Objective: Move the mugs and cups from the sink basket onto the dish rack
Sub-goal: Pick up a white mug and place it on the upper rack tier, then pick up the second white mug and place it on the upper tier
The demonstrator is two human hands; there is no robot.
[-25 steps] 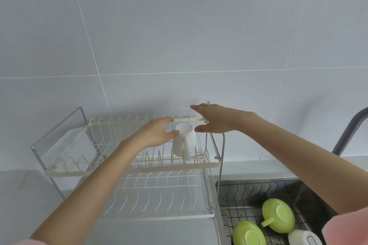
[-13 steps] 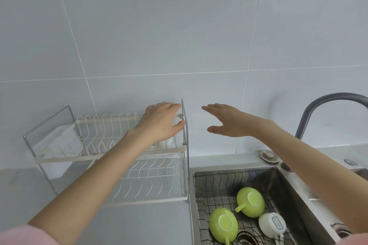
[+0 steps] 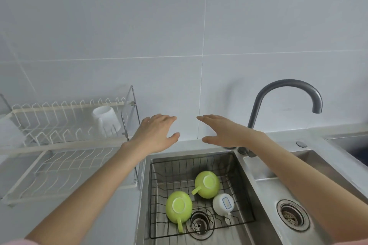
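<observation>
A white mug (image 3: 107, 120) stands upside down on the upper tier of the white wire dish rack (image 3: 65, 147) at the left. The black wire sink basket (image 3: 179, 165) holds two green mugs, one at the front left (image 3: 178, 206) and one behind it (image 3: 207, 184), plus a small white cup (image 3: 223, 204), all upside down. My left hand (image 3: 156, 133) and my right hand (image 3: 221, 132) hover side by side above the sink's back edge, palms down, fingers spread, holding nothing.
A dark curved tap (image 3: 286, 93) rises at the back right of the sink. A second basin with a drain (image 3: 292, 215) lies to the right. The tiled wall stands close behind. The rack's metal end frame (image 3: 132, 117) is just left of my left hand.
The white mug was let go on the rack's upper tier. Both hands moved right, away from the rack, to above the sink. The view swung right and down, showing the basket.
</observation>
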